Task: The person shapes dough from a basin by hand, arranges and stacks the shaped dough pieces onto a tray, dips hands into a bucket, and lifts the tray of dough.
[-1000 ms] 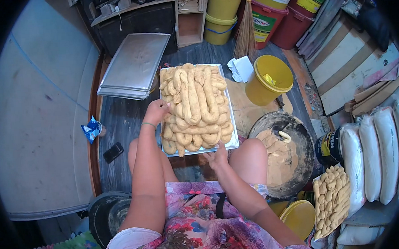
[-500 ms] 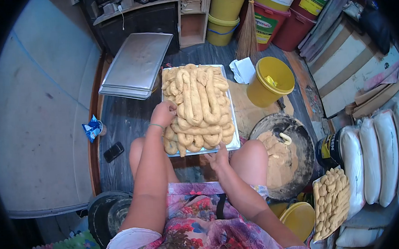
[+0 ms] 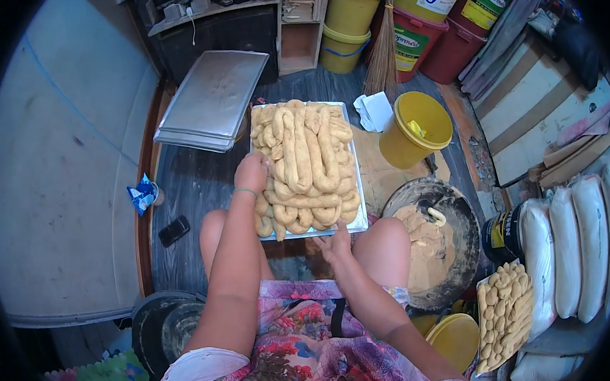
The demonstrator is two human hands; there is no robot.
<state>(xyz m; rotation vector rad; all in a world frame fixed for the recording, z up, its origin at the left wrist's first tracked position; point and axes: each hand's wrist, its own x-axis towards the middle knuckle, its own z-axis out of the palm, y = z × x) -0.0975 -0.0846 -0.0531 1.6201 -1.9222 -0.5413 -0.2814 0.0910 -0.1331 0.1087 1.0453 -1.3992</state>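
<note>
In front of me is a metal baking tray (image 3: 359,212), piled with thick, twisted ropes of pale dough (image 3: 299,153). Several long dough loops lie lengthwise on top of the heap. My left hand (image 3: 251,172) is closed at the tray's left side, against the dough, its fingertips partly hidden. At the near edge, towards the right corner, my right hand (image 3: 335,245) grips the tray with the thumb up at the rim and the fingers lower down. The tray's near edge lies between my knees.
Stacked empty trays (image 3: 210,99) lie at the back left. To the right stand a yellow bucket (image 3: 416,133) and a wide dark basin (image 3: 463,251) with brownish flour and a dough piece. Another dough-covered tray (image 3: 504,311) is at lower right. A phone (image 3: 174,231) lies left.
The view has shifted very slightly. Both hands keep their places at the tray, and the dough pile looks the same.
</note>
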